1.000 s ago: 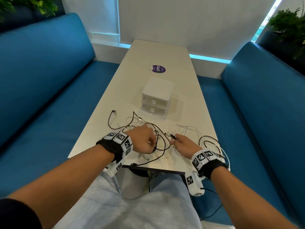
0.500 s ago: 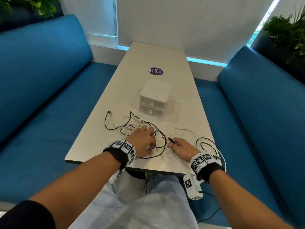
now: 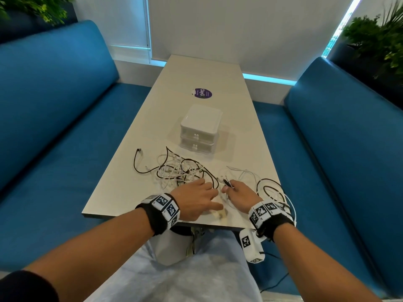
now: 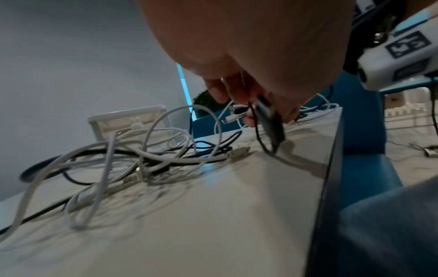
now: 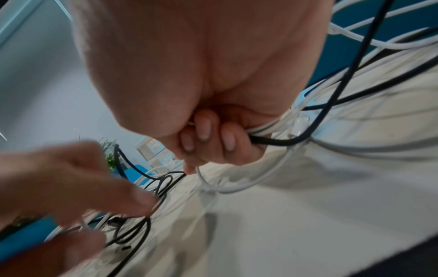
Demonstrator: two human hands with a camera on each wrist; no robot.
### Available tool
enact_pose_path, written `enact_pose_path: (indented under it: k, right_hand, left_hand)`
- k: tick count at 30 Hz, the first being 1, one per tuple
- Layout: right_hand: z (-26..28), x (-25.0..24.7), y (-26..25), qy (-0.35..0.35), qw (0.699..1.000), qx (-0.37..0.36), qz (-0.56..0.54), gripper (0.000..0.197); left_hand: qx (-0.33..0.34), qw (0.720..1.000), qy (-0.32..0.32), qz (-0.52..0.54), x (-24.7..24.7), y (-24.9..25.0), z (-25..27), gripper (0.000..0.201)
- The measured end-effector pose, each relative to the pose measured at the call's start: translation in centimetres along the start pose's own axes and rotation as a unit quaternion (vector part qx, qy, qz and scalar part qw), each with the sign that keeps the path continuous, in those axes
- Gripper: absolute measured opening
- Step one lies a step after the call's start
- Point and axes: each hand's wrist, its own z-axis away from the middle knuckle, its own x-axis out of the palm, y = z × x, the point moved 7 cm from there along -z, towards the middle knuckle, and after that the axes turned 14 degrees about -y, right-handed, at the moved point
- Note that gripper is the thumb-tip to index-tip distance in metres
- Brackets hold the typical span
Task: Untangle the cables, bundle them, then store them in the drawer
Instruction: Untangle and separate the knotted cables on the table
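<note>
A tangle of white and black cables (image 3: pixel 178 171) lies on the white table (image 3: pixel 122 192), in front of a small white two-drawer unit (image 3: pixel 199 131) with both drawers closed. My left hand (image 3: pixel 209 192) rests over the near side of the tangle with fingers stretched out and thumb spread. My right hand (image 3: pixel 229 188) pinches cable ends, and a black plug (image 3: pixel 226 183) sticks out of it. In the right wrist view its fingers (image 5: pixel 208 136) curl round white and black cables. More loops (image 3: pixel 270 190) lie beside the right wrist.
Blue sofas (image 3: pixel 54 127) (image 3: pixel 349 149) flank the narrow table. A purple sticker (image 3: pixel 203 93) lies beyond the drawer unit. The loops by my right wrist reach the table's right edge. A small pale item (image 3: pixel 221 214) sits near the front edge.
My left hand has gone from a fist round the black cable to flat, stretched fingers nearer the right hand. The black loop at the front edge now lies further onto the table.
</note>
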Motion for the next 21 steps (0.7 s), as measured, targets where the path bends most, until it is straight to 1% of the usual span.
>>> enact_pose_path:
  k: [2, 3, 5, 7, 9, 11, 13, 15, 17, 19, 21]
  right_hand:
    - [0.1, 0.1, 0.0, 0.0, 1.0, 0.003, -0.003, 0.026]
    - [0.2, 0.2, 0.0, -0.002, 1.0, 0.004, -0.004, 0.026]
    - [0.3, 0.3, 0.1, -0.006, 1.0, 0.006, -0.002, 0.026]
    - [0.5, 0.2, 0.2, -0.004, 1.0, 0.008, -0.007, 0.025]
    - [0.5, 0.2, 0.2, -0.005, 1.0, 0.007, -0.016, 0.025]
    - [0.6, 0.2, 0.1, -0.008, 1.0, 0.01, -0.026, 0.024]
    - [0.5, 0.2, 0.3, -0.008, 0.999, 0.015, -0.048, 0.02]
    - [0.2, 0.3, 0.8, -0.007, 0.997, 0.017, -0.078, 0.017]
    - [0.1, 0.2, 1.1, -0.004, 0.994, 0.018, -0.106, 0.017]
    - [0.5, 0.1, 0.8, 0.005, 0.992, 0.018, -0.123, 0.018]
    - [0.7, 0.1, 0.8, 0.007, 0.991, 0.019, -0.133, 0.02]
  left_hand:
    - [-0.012, 0.999, -0.037, -0.001, 1.1, -0.1, -0.2, 0.052]
    - [-0.022, 0.999, -0.044, 0.006, 1.4, -0.4, -0.2, 0.054]
    - [-0.035, 0.998, -0.054, 0.023, 1.8, -0.9, -0.2, 0.048]
    - [-0.044, 0.996, -0.062, 0.039, 2.0, -1.2, -0.3, 0.035]
    - [-0.065, 0.993, -0.061, 0.073, 2.0, -1.9, -0.4, 0.032]
    - [-0.102, 0.985, -0.04, 0.136, 1.8, -3.0, -0.5, 0.036]
    - [-0.13, 0.971, 0.004, 0.202, 1.2, -4.0, -0.5, 0.039]
    - [-0.168, 0.956, 0.031, 0.239, 0.5, -4.9, -0.3, 0.032]
    - [-0.214, 0.951, 0.047, 0.219, -0.2, -5.6, 0.1, 0.024]
    - [-0.233, 0.959, 0.071, 0.146, -1.1, -5.6, 0.4, 0.027]
    - [-0.25, 0.957, 0.101, 0.108, -1.6, -5.5, 0.6, 0.031]
